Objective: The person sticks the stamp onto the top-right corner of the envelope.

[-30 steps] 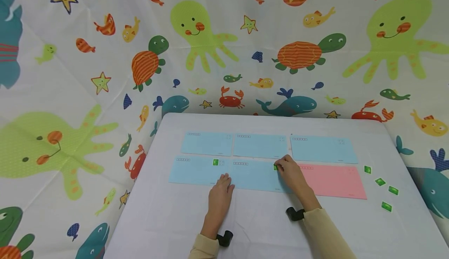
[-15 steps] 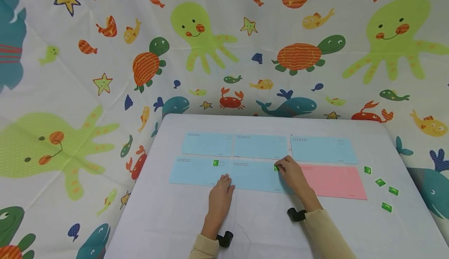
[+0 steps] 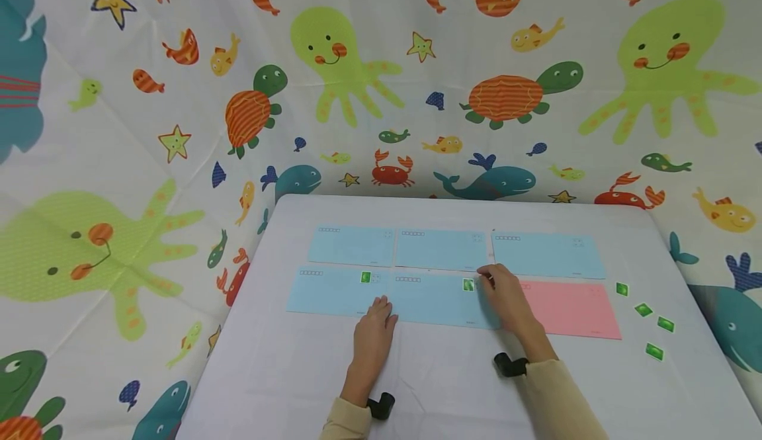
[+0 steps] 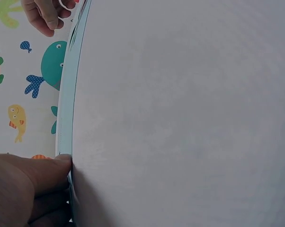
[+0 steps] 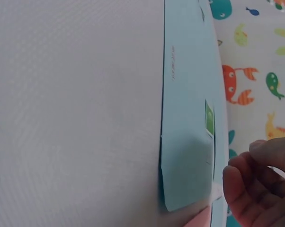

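My left hand [image 3: 373,341] rests with extended fingers at the near edge where the front left blue envelope [image 3: 327,294] meets the front middle blue envelope [image 3: 434,304]. A green stamp [image 3: 468,284] lies near the top right of the middle one. Just right of that stamp is my right hand [image 3: 510,301], over the envelope's right end. In the right wrist view, thumb and fingers of the right hand [image 5: 258,184] are loosely bent, apart from the stamp [image 5: 209,119], with nothing visible between them. The left envelope bears another green stamp [image 3: 366,277].
A pink envelope [image 3: 574,311] lies at the front right, partly behind my right forearm. The back row has three blue envelopes [image 3: 351,246]. Several loose green stamps [image 3: 643,309] are scattered on the white table [image 3: 250,360] at the right. A patterned cloth [image 3: 357,63] hangs behind.
My right hand has let go of the stamp on the front middle envelope and moved slightly right, so the stamp shows fully. The left hand has stayed in place.
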A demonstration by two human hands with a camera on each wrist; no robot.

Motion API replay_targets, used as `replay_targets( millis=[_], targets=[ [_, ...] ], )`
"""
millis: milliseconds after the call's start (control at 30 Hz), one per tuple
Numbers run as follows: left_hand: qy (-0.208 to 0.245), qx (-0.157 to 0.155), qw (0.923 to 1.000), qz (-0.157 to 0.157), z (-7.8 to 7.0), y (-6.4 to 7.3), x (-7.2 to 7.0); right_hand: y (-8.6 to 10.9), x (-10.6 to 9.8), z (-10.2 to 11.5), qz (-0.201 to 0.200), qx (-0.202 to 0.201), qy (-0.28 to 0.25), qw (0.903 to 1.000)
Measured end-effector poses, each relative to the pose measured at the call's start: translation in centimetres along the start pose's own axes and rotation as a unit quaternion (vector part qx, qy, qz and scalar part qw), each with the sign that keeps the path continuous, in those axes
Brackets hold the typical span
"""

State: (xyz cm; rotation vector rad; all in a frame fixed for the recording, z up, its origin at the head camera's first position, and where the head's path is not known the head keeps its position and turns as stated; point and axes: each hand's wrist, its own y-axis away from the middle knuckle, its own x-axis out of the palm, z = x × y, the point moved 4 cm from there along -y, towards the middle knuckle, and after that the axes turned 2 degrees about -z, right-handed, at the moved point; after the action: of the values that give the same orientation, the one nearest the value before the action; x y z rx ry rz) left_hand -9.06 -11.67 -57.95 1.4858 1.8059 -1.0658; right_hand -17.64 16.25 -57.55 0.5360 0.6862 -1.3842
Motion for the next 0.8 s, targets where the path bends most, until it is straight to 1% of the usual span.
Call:
replay_targets(
  millis=[167, 400, 600, 800],
  targets=[
    [0.003, -0.005, 1.0000, 0.003, 0.1, -0.1, 0.1, 0.3, -0.7, 0.2, -0.018, -0.012, 0.009, 0.9997],
    [0.008, -0.007, 0.9999, 0.007, 0.2, -0.1, 0.3, 1.0, -1.5, 0.6, -0.024, 0.005, 0.009, 0.9997],
    [0.009, -0.007, 0.9999, 0.011, 0.0, -0.1, 0.2, 1.6, -2.2, 0.6, -0.040, 0.001, 0.017, 0.9991],
    [0.010, -0.003, 0.9999, 0.006, -0.1, 0.0, 0.1, 2.3, -3.0, 0.5, -0.052, -0.003, 0.013, 0.9986]
  ],
)
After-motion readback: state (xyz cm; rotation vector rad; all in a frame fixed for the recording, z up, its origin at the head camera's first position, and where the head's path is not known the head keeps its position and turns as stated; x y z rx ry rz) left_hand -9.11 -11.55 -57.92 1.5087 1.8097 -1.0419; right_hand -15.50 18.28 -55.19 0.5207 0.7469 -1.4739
